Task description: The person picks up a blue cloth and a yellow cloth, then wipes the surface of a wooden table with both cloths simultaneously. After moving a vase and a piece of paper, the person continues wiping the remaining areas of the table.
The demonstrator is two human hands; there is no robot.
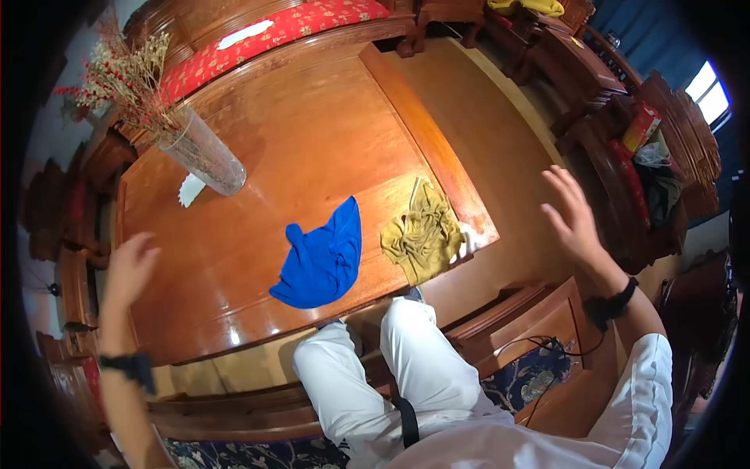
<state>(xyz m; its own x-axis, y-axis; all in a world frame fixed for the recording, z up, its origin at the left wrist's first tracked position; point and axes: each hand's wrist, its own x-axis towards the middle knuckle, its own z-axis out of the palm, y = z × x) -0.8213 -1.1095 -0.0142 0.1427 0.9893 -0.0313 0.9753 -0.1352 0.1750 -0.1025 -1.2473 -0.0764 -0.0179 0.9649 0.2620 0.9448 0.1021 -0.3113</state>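
Observation:
A crumpled blue cloth lies on the wooden table near its front edge. To its right, a wrinkled olive-yellow cloth rests at the table's front right corner, with a small white patch beside it. My left hand is raised over the table's left side, fingers apart, holding nothing. Out past the right edge of the table, my right hand is lifted with its fingers spread and nothing in it. Neither hand touches a cloth. Both wrists wear dark bands.
A glass vase with dried flowers stands on the table's left side by a white doily. Behind is a bench with a red cushion. Carved wooden chairs line the right. A black cable lies on the seat at my right.

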